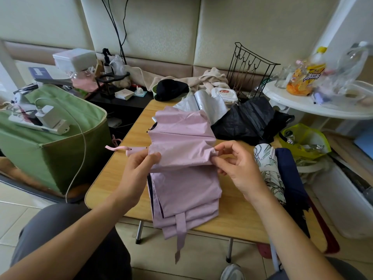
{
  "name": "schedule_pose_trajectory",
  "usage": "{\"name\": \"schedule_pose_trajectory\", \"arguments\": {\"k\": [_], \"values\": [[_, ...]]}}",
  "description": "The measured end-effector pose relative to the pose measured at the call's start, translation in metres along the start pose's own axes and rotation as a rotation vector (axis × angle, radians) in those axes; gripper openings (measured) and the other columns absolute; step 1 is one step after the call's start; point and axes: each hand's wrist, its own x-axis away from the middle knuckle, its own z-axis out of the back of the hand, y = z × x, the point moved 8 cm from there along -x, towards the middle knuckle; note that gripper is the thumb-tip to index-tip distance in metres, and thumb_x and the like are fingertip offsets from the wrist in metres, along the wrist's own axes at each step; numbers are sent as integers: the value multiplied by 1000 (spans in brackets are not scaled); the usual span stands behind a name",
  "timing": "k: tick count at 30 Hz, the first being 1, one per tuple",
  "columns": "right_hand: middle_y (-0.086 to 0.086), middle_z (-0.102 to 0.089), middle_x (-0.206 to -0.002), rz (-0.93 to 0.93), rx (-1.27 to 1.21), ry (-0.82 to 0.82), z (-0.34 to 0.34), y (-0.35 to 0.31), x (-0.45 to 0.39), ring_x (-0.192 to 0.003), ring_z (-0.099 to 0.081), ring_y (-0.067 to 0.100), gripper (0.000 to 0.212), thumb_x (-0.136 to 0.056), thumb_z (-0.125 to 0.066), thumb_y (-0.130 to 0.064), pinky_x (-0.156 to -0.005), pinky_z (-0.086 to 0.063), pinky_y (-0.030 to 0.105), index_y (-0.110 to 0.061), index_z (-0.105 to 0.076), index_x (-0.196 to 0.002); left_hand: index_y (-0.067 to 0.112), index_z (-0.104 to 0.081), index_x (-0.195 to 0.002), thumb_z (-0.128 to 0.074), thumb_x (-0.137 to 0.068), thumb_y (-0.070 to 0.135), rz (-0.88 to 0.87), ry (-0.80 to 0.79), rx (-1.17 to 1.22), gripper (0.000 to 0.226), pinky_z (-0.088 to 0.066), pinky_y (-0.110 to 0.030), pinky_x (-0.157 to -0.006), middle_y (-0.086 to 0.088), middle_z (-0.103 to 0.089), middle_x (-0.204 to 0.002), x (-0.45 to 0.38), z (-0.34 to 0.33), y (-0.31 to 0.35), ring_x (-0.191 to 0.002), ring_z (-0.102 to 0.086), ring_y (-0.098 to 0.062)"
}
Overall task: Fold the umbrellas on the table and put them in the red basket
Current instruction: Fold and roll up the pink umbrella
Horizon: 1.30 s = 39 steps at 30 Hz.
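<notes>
Left hand (139, 166) and right hand (236, 164) both pinching folds of the pale pink fabric umbrella (181, 158), canopy held slack between them above the light wooden folding table (113, 176). Beyond the grip, a crumpled black umbrella (246, 120); beside the right hand, a white patterned folded umbrella (268, 168) touching a navy folded umbrella (290, 178).

Bare forearms, no sleeves; dark grey trousers (66, 235).

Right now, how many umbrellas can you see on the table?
4. The pink umbrella is held in both hands at centre, the black one lies behind it on the right, and the patterned white and navy ones lie at the right edge. More may be hidden.
</notes>
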Motion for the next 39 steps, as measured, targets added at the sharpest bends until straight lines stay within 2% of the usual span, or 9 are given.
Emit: {"name": "schedule_pose_trajectory", "arguments": {"k": [3,7,13,20,25,29,33,36,39], "values": [[-2,-69,-72,84,135,86,10,-1,-2,-53,-61,15,11,-92,-76,-8,-54,-48,30,-18,-72,-92,-17,-54,-82,-62,-86,36,-14,11,3,53,-40,-37,-76,-14,-52,-83,1,0,-1,-80,-48,-26],[-4,-68,-66,221,304,139,19,-20,3,-54,-62,15,9,-93,-76,-13,-56,-50,29,-21,-74,-91,-17,-55,-76,-54,-101,6,-36,105,-30,34,-44,-19,-63,-2,-53,-70,-1,7,-1,-69,-51,-15],[-5,-67,-102,398,413,36,10,-29,3,-70,-68,17,17,-92,-78,-15,-63,-55,35,-20,-67,-104,-14,-48,-68,-61,-87,32,-116,91,-44,51,-37,-25,-62,-23,-34,-72,2,7,10,-70,-37,-26],[-6,-67,-102,493,469,57,12,-38,4,-70,-64,17,17,-88,-77,1,-64,-55,38,-13,-69,-92,-10,-45,-63,-58,-88,33,-163,72,-42,52,-32,-39,-67,-30,-30,-68,4,5,17,-66,-30,-46],[-14,-69,-89,459,449,-22,6,-35,4,-56,-63,18,19,-92,-74,-3,-55,-54,45,-19,-72,-103,-6,-43,-56,-54,-96,22,-198,90,-105,50,-31,-23,-57,-18,-29,-63,9,3,23,-59,-32,-17],[-14,-67,-71,449,431,30,10,-36,4,-53,-64,15,17,-93,-72,0,-54,-54,40,-16,-76,-98,-5,-37,-54,-51,-97,22,-117,215,-186,53,-27,-30,-54,-16,-28,-56,7,17,7,-56,-26,-23],[-10,-68,-83,423,421,-50,6,-32,3,-58,-66,17,19,-94,-69,1,-58,-56,39,-16,-76,-99,12,-31,-53,-49,-92,13,-37,396,-315,43,-25,-30,-58,-2,-26,-55,6,32,2,-54,-22,-12],[-10,-69,-86,367,364,-64,8,-27,1,-59,-66,19,19,-96,-67,1,-60,-56,40,-15,-74,-102,3,-41,-71,-47,-91,21,-222,472,-473,27,-30,-37,-61,-6,-40,-68,11,34,24,-63,-35,-16],[-6,-71,-92,284,296,-53,6,-21,1,-61,-67,19,15,-98,-67,-5,-63,-58,43,-18,-69,-104,3,-55,-88,-50,-90,24,-686,254,-757,21,-37,-36,-76,-6,-53,-90,28,-6,62,-85,-48,-25]]}}
